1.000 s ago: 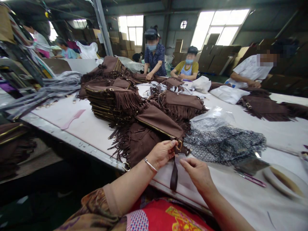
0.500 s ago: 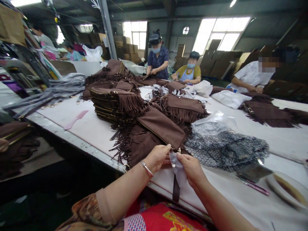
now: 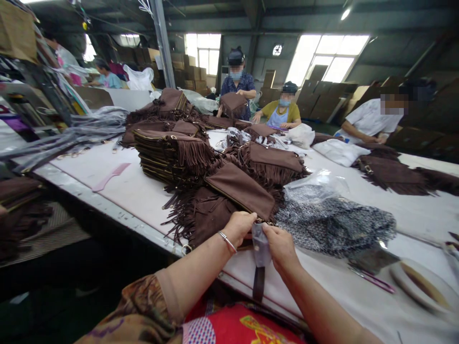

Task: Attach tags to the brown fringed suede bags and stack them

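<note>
A brown bag [image 3: 247, 191] with a gold zip lies tilted on another brown fringed bag [image 3: 213, 215] at the table's near edge. My left hand [image 3: 244, 226] is closed in a pinch at the upper bag's near corner, by its small metal fitting. Right beside it, my right hand [image 3: 280, 244] pinches the top of a clear plastic sleeve [image 3: 261, 251]. Out of the sleeve's lower end hangs a dark brown strap [image 3: 258, 285]. My fingertips partly hide the metal fitting, so how strap and bag join there cannot be made out.
A stack of brown bags [image 3: 158, 155] stands behind. A pink comb [image 3: 112, 177] lies left. Patterned cloth [image 3: 333, 224], a purple-handled tool [image 3: 376, 281] and a tape roll [image 3: 421, 286] lie right. Co-workers, one in a dark shirt [image 3: 234, 91], work across the table.
My hands stay at the bag's corner, the right one slightly higher. The plastic sleeve and strap hang straighter. Across the table, the dark-shirted co-worker has raised a brown bag.
</note>
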`<state>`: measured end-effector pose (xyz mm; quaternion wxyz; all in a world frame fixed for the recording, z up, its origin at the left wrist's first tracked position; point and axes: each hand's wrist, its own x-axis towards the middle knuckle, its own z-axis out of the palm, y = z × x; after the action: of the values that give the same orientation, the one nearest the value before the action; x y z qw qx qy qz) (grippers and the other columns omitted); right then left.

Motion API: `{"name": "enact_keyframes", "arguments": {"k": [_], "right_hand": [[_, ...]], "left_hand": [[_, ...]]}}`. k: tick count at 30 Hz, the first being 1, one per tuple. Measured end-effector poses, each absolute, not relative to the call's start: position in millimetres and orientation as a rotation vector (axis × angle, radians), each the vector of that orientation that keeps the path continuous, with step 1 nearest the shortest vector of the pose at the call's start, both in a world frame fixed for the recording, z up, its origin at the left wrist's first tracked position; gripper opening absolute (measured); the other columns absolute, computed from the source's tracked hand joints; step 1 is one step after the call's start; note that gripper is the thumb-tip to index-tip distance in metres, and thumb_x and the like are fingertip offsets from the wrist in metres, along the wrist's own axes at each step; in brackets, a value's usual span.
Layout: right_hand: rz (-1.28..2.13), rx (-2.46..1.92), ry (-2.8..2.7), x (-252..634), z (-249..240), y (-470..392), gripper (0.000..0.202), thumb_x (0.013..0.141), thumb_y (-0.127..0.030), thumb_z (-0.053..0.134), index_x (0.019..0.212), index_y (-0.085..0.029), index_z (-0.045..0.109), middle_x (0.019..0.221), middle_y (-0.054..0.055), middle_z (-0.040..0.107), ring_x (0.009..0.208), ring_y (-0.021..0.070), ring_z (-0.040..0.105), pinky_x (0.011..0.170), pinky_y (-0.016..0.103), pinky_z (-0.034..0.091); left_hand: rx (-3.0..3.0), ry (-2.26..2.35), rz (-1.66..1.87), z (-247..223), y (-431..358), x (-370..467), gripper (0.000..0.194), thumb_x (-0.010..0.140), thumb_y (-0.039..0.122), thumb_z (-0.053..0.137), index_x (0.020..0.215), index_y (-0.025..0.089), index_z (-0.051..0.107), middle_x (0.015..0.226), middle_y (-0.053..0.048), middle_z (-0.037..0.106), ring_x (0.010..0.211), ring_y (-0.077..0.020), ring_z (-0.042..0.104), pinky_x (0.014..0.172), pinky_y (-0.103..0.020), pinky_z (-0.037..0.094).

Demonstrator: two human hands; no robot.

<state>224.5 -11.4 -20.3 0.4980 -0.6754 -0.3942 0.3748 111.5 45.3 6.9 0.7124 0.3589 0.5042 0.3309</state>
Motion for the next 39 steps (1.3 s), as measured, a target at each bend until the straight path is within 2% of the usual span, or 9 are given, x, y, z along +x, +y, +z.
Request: {"name": "enact_keyframes", "arguments": {"k": [6,10,14,16,20,23,28,34,39], "right_hand": [[0.908,-1.594,-0.810,225,-30,-1,0.039,0.070,-0.051,0.065,0.068,-0.012,0.071,0.059,0.003,0.066,0.054,0.0168,0.056,0.048,0.026,0.040],[0.936,-1.576,-0.757,222,-28,-1,0.039,0.069,-0.051,0.066,0.067,-0.013,0.069,0.059,0.004,0.065,0.051,0.0166,0.055,0.045,0.027,0.040],[0.957,-1.629,-0.960,223,-15,-8,0.042,0.075,-0.053,0.059,0.059,-0.015,0.065,0.052,0.002,0.061,0.046,0.0149,0.051,0.042,0.026,0.037],[1.012,-1.630,-1.086,229,-10,-12,0.043,0.079,-0.053,0.054,0.067,-0.014,0.068,0.052,0.002,0.061,0.048,0.0166,0.054,0.045,0.027,0.041],[0.700,-1.633,-1.390,254,-9,-16,0.035,0.084,-0.039,0.051,0.102,-0.015,0.070,0.081,0.008,0.070,0.074,0.0227,0.065,0.069,0.036,0.053],[0.317,-1.474,-1.786,269,-13,-15,0.033,0.086,-0.023,0.048,0.114,-0.020,0.066,0.109,0.011,0.065,0.099,0.0232,0.061,0.089,0.039,0.049],[-0.035,-1.219,-2.241,271,-14,-4,0.038,0.086,-0.013,0.049,0.117,-0.026,0.066,0.123,0.012,0.056,0.105,0.0243,0.055,0.089,0.040,0.046],[-0.122,-1.149,-2.393,266,-3,11,0.024,0.087,-0.018,0.053,0.104,-0.023,0.070,0.104,0.009,0.066,0.092,0.0224,0.056,0.082,0.036,0.042],[0.074,-1.204,-2.308,263,0,13,0.024,0.088,-0.013,0.048,0.096,-0.020,0.069,0.091,0.007,0.067,0.085,0.0197,0.057,0.080,0.032,0.043]], "left_hand": [[0.792,1.048,0.725,6,42,105,0.024,0.084,0.039,0.059,0.079,0.016,0.061,0.082,-0.006,0.067,0.067,-0.0170,0.064,0.059,-0.031,0.052],[0.797,1.003,0.623,10,31,99,0.031,0.078,0.044,0.066,0.079,0.013,0.063,0.076,-0.009,0.068,0.064,-0.0183,0.064,0.056,-0.030,0.052],[0.871,1.105,0.598,5,22,100,0.023,0.074,0.036,0.069,0.073,0.013,0.063,0.065,-0.006,0.064,0.055,-0.0164,0.060,0.051,-0.028,0.049],[0.896,1.182,0.640,0,20,102,0.017,0.071,0.027,0.071,0.068,0.014,0.060,0.055,-0.001,0.058,0.046,-0.0124,0.053,0.046,-0.025,0.044],[0.893,1.207,0.683,-4,24,106,0.016,0.069,0.018,0.069,0.061,0.015,0.056,0.048,0.002,0.053,0.040,-0.0099,0.048,0.041,-0.022,0.038],[0.878,1.134,0.660,-2,27,108,0.012,0.070,0.019,0.068,0.064,0.015,0.058,0.056,-0.003,0.060,0.047,-0.0135,0.056,0.045,-0.024,0.043],[0.924,1.093,0.630,1,24,105,0.011,0.072,0.022,0.068,0.067,0.014,0.061,0.053,-0.001,0.058,0.046,-0.0118,0.054,0.046,-0.022,0.042],[1.059,1.169,0.667,-3,20,100,0.010,0.072,0.011,0.059,0.063,0.016,0.061,0.045,0.004,0.047,0.041,-0.0078,0.037,0.041,-0.021,0.024],[1.362,1.201,0.864,-9,16,99,0.014,0.078,0.026,0.062,0.067,0.017,0.064,0.064,-0.001,0.061,0.060,-0.0132,0.050,0.055,-0.022,0.035]]}}
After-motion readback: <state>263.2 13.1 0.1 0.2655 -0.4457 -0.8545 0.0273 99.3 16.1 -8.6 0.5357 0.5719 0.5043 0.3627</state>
